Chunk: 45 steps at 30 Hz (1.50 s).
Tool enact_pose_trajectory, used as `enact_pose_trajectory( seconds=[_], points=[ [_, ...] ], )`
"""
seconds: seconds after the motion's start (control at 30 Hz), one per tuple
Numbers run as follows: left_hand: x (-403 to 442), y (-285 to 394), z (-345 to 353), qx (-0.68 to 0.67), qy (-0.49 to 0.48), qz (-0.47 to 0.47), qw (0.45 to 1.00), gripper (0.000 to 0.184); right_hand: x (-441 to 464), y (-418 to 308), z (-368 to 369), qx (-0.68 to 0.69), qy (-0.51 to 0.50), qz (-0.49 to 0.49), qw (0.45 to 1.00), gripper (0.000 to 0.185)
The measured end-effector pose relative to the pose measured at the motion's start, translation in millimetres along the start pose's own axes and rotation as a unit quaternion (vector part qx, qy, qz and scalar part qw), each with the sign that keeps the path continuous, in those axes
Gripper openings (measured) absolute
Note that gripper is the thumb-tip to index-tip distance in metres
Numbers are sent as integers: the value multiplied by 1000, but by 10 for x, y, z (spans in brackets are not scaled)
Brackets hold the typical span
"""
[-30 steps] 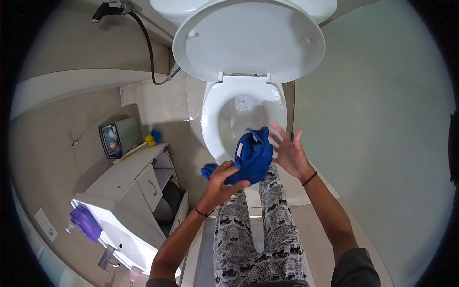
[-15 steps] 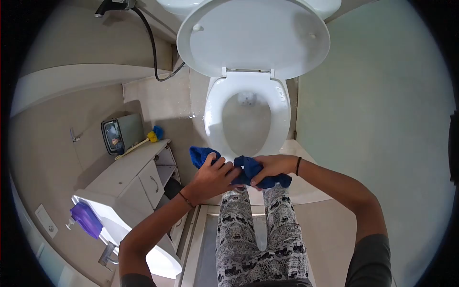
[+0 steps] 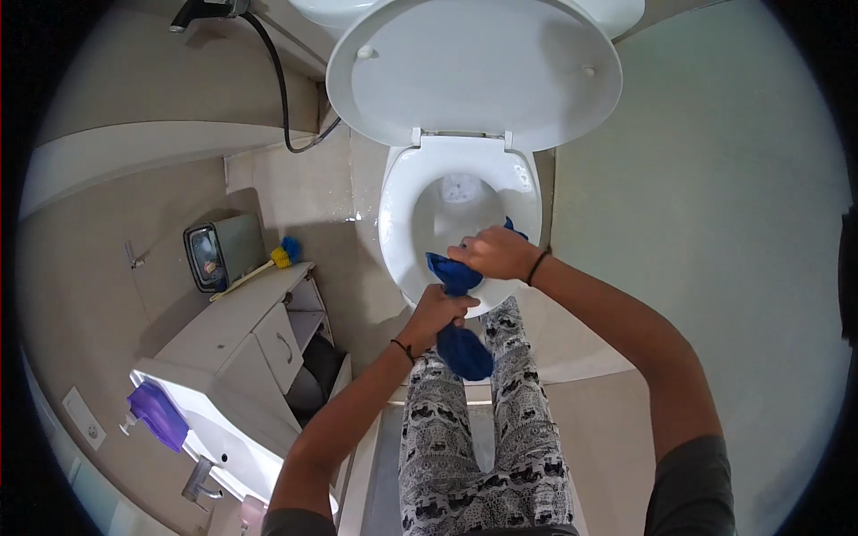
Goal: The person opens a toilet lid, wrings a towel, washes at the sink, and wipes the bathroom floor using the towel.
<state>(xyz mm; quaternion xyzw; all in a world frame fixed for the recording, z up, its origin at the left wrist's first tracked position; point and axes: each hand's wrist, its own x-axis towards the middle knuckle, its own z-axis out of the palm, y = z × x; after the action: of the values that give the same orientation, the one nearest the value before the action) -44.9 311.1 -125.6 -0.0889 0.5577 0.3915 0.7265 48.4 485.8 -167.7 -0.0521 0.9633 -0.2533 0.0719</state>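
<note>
A blue cloth (image 3: 465,354) is bunched between my two hands over the front of the white toilet seat (image 3: 399,211). My left hand (image 3: 436,314) wraps round its middle, and a thick end hangs below over my trousers. Higher and to the right, my right hand (image 3: 497,253) is closed on the upper part of the cloth, with a bit of blue showing past the knuckles. The seat is down and the lid (image 3: 474,76) is raised. Water shows in the bowl.
On the left are a cabinet (image 3: 234,335) with a basin (image 3: 213,438), a purple bottle (image 3: 159,416), a bin (image 3: 234,250) and a yellow-handled brush (image 3: 243,282) with a blue head. A black hose (image 3: 281,89) hangs at the upper left. A pale panel (image 3: 697,205) stands right.
The right hand first closed on the cloth, then both hands turned it from a sideways to a more upright line. The right hand is now higher, over the seat.
</note>
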Motion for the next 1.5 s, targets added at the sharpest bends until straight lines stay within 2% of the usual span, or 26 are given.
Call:
enact_pose_trajectory(
  seconds=[0.03, 0.07, 0.13, 0.27, 0.3, 0.33, 0.37, 0.43, 0.47, 0.53, 0.57, 0.67, 0.8, 0.9, 0.93, 1.07, 1.13, 1.17, 1.2, 1.23, 1.3, 1.33, 1.37, 1.4, 1.47, 1.5],
  points=[
    [-33, 51, 78, -61, -5, -18, 998, 24, 20, 53, 19, 7, 13, -10, 1000, 22],
    [-30, 49, 123, -63, -7, -19, 998, 24, 17, 67, 41, 7, 10, -9, 1000, 22],
    [-45, 12, 185, -260, -44, -62, 962, 26, 18, 82, 92, 5, 17, 10, 1000, 20],
    [-82, -82, 229, -303, -87, -46, 948, 33, 13, 37, 148, 42, 84, -13, 996, 21],
    [-110, -83, 232, -342, -75, -50, 935, 37, 18, -17, 151, 46, 85, 7, 995, 22],
    [-139, -76, 238, -380, -63, -53, 921, 48, 23, -85, 132, 48, 87, 28, 995, 23],
    [-174, -76, 223, -372, -83, -33, 924, 66, 19, -190, 125, 6, 71, 77, 995, 25],
    [-164, -45, 176, -378, -104, -44, 919, 68, -2, -316, 178, -22, 203, 115, 972, 33],
    [-153, -53, 159, -388, -120, -57, 912, 70, -1, -385, 229, 6, 231, 153, 961, 35],
    [-29, -100, 122, -363, -75, -73, 926, 65, -21, -488, 357, 95, 267, 244, 927, 36],
    [9, -62, 117, -343, -52, -84, 934, 63, -19, -551, 348, 203, 304, 275, 889, 35],
    [15, 1, 82, -334, -99, -75, 934, 59, -6, -544, 376, 243, 345, 278, 863, 39],
    [-1, -10, 14, -361, -148, -74, 918, 62, 19, -391, 372, 282, 317, 246, 871, 36],
    [-14, 63, -12, -367, -174, -89, 909, 62, 63, -296, 427, 300, 280, 217, 886, 23],
    [-13, 77, -21, -363, -191, -86, 908, 62, 58, -270, 441, 301, 284, 220, 884, 23],
    [31, 17, -47, -379, -204, -96, 898, 59, 0, -234, 426, 306, 192, 242, 900, 29],
    [110, -80, -86, -417, -226, -83, 877, 56, 13, -238, 422, 240, 157, 266, 920, 31],
    [117, -64, -63, -431, -183, -95, 878, 55, 24, -230, 444, 220, 145, 277, 924, 32],
    [131, -47, -24, -446, -141, -106, 878, 53, 19, -193, 451, 242, 84, 278, 926, 34],
    [130, -54, 28, -452, -111, -85, 881, 52, 38, -180, 460, 244, 86, 266, 929, 34],
    [79, 30, 253, -387, 17, -37, 921, 50, 52, -234, 487, 208, 175, 316, 909, 49],
    [66, -41, 259, -370, 0, 7, 929, 54, 64, -270, 398, 171, 180, 361, 899, 61],
    [63, -108, 263, -373, 2, 11, 928, 54, 69, -298, 286, 133, 183, 406, 885, 74],
    [59, -177, 272, -312, 23, 38, 949, 54, 44, -281, 316, 154, 242, 424, 859, 85],
    [22, -267, 276, -219, 65, 89, 969, 52, -149, -162, 574, 317, 295, 391, 812, 72],
    [-2, -331, 256, -222, 63, 91, 969, 52, -226, -125, 720, 567, 244, 407, 673, 62]
  ],
)
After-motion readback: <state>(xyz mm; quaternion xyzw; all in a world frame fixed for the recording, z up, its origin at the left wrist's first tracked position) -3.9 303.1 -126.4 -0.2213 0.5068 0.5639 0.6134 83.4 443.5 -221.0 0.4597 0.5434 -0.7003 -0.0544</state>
